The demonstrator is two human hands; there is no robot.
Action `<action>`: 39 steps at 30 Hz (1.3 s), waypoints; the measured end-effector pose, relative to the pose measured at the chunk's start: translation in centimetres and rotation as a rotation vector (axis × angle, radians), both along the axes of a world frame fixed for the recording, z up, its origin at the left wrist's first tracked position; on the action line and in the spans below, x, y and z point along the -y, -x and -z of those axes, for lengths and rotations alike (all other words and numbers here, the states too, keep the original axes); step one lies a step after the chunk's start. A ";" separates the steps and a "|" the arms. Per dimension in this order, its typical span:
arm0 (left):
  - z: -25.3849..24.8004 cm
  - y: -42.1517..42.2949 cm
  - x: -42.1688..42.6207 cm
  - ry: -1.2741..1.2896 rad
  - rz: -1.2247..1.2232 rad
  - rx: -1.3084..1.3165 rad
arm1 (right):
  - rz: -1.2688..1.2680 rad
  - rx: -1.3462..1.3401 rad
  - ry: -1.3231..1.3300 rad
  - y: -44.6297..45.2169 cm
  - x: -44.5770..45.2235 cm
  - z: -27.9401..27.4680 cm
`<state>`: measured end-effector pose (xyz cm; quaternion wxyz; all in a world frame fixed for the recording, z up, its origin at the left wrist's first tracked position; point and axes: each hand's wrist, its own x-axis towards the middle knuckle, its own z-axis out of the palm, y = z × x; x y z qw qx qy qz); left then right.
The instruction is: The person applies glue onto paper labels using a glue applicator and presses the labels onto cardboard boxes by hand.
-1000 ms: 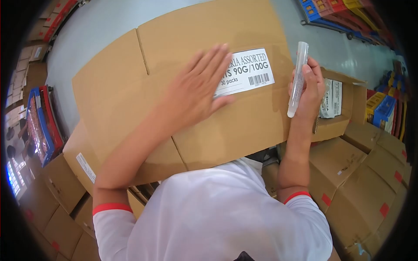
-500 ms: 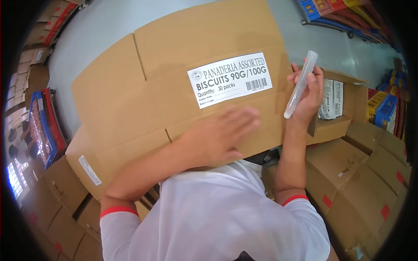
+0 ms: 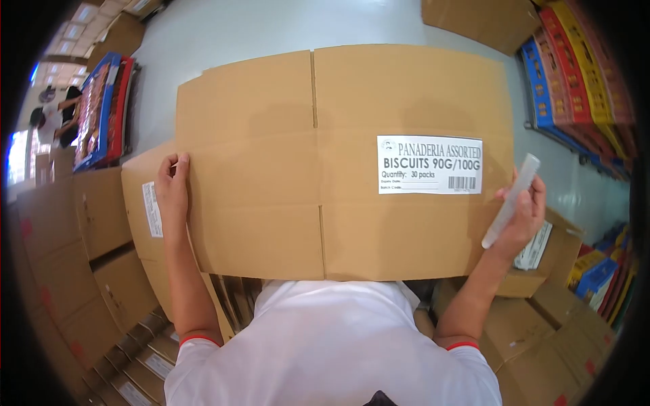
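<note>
A flattened cardboard box [image 3: 257, 176] lies spread across the middle in front of my body, with a slot between its flaps at top and bottom. Its white printed label [image 3: 430, 165] reads "Panaderia Assorted Biscuits 90G/100G". My left hand [image 3: 173, 193] is closed at the box's left edge, fingertips at the border. Across the box, my right hand [image 3: 527, 218] is closed round a translucent plastic tube [image 3: 511, 200], tilted up to the right, beside the right edge. Some of that hand's fingers are hidden behind the tube, and whether they also grip the cardboard is unclear.
Another labelled cardboard sheet [image 3: 139, 203] sits under the left side. An open carton [image 3: 558, 257] with a printed pack stands at right. Closed cartons [image 3: 108, 203] are stacked at left. Coloured crates [image 3: 569, 74] stand upper right; a person [image 3: 57, 122] is by a far-left rack.
My left hand has moved from over the sheet to its left edge. The flattened box has turned level and shifted right in view. My right hand still holds the tube.
</note>
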<state>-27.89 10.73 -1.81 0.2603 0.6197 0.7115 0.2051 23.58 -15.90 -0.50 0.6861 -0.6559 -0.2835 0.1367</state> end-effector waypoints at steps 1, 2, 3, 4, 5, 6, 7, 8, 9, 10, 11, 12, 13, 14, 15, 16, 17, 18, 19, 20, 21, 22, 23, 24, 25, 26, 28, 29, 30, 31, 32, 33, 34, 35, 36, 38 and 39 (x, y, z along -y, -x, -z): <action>0.1 0.7 0.4 -0.009 -0.025 -0.006 | -0.083 -0.002 -0.024 -0.7 0.2 -0.3; 0.1 2.1 0.1 -0.082 -0.120 0.164 | -0.105 -0.002 -0.034 -0.8 -0.3 -0.6; 0.2 4.1 -0.4 -0.151 -0.210 0.335 | -0.174 -0.031 -0.064 -0.4 -1.3 -1.1; 0.0 7.6 -1.4 -0.156 -0.227 0.336 | -0.241 -0.059 -0.091 0.7 -2.7 -1.8; -0.3 11.7 -2.1 -0.176 -0.230 0.380 | -0.280 -0.175 -0.088 1.8 -3.9 -2.4; -0.5 15.1 -2.3 -0.197 -0.231 0.422 | -0.295 -0.178 -0.089 2.5 -4.9 -2.2; -0.6 17.6 -1.6 -0.258 -0.344 0.406 | -0.318 -0.223 -0.041 3.0 -5.9 -1.5; -0.8 19.7 -0.1 -0.321 -0.451 0.387 | -0.336 -0.271 0.005 3.3 -6.5 -0.5; -0.8 21.2 1.7 -0.307 -0.623 0.461 | -0.370 -0.291 0.000 3.4 -6.7 0.1; -0.2 23.2 4.1 -0.290 -0.794 0.535 | -0.404 -0.312 -0.005 3.4 -6.9 0.8; 2.4 28.5 7.6 -0.270 -0.788 0.533 | -0.375 -0.376 0.021 3.8 -6.8 0.8; 5.1 33.3 11.1 -0.257 -0.936 0.440 | -0.344 -0.441 0.051 4.1 -6.9 1.0; 7.9 37.3 15.3 -0.291 -1.067 0.447 | -0.345 -0.450 0.047 3.9 -6.9 1.3; 11.5 42.5 20.3 -0.326 -1.119 0.527 | -0.369 -0.451 0.051 3.3 -6.7 1.6; 10.5 39.2 23.8 -0.170 -1.355 0.297 | -0.382 -0.451 0.055 3.2 -6.7 1.7; 12.4 41.2 28.3 -0.178 -1.315 0.224 | -0.395 -0.451 0.059 3.2 -6.7 1.7; 13.5 42.9 32.7 -0.038 -1.252 -0.020 | -0.372 -0.436 0.061 3.4 -7.1 1.5; 13.4 41.3 34.3 -0.039 -1.319 0.011 | -0.359 -0.427 0.062 3.6 -7.4 1.2; 12.9 38.8 35.9 -0.040 -1.385 0.042 | -0.346 -0.417 0.062 3.8 -7.6 0.9; 12.5 38.0 36.0 -0.039 -1.385 0.044 | -0.326 -0.406 0.096 4.0 -7.7 0.7; 12.2 37.5 36.2 0.021 -1.439 -0.037 | -0.307 -0.395 0.130 4.2 -7.7 0.6; 12.6 38.3 36.9 0.080 -1.493 -0.118 | -0.310 -0.395 0.129 4.3 -7.7 0.6; 12.6 39.3 37.4 0.077 -1.497 -0.116 | -0.312 -0.395 0.120 4.2 -7.6 0.7; 12.3 39.3 37.2 0.119 -1.518 -0.162 | -0.309 -0.396 0.108 4.1 -7.6 0.8; 12.3 39.4 36.4 0.184 -1.535 -0.272 | -0.303 -0.396 0.101 4.1 -7.6 0.7; 12.2 39.0 35.1 0.251 -1.538 -0.428 | -0.266 -0.385 0.102 4.2 -7.3 0.5; 11.6 37.6 32.0 0.221 -1.423 -0.742 | -0.194 -0.359 0.102 3.9 -6.4 -0.1; 11.6 36.8 29.1 0.029 -1.260 -0.910 | -0.145 -0.366 0.102 3.3 -5.9 -0.6; 11.7 35.9 26.1 -0.134 -1.082 -1.093 | -0.076 -0.364 0.109 2.5 -4.9 -1.2; 11.7 35.9 22.5 -0.314 -0.874 -1.122 | -0.099 -0.330 0.073 1.6 -3.8 -2.0; 11.5 36.0 17.9 -0.496 -0.653 -1.121 | -0.110 -0.295 0.046 0.6 -2.7 -2.8; 10.9 35.5 12.9 -0.631 -0.469 -1.023 | -0.080 -0.241 0.015 -0.4 -1.7 -3.3; 10.3 33.9 8.1 -0.757 -0.291 -0.904 | -0.053 -0.184 -0.014 -1.6 -0.3 -4.0; 10.3 31.7 3.8 -0.775 -0.268 -0.725 | 0.035 -0.157 0.018 -2.5 1.4 -5.2; 10.0 28.7 -0.5 -0.783 -0.256 -0.553 | 0.154 -0.027 0.056 -3.5 2.7 -6.7; 6.9 19.2 -5.5 -0.693 -0.058 -0.305 | 0.299 0.113 0.103 -5.7 5.4 -7.8; 5.7 14.6 -6.7 -0.607 0.075 -0.106 | 0.411 0.195 0.240 -7.2 7.2 -7.7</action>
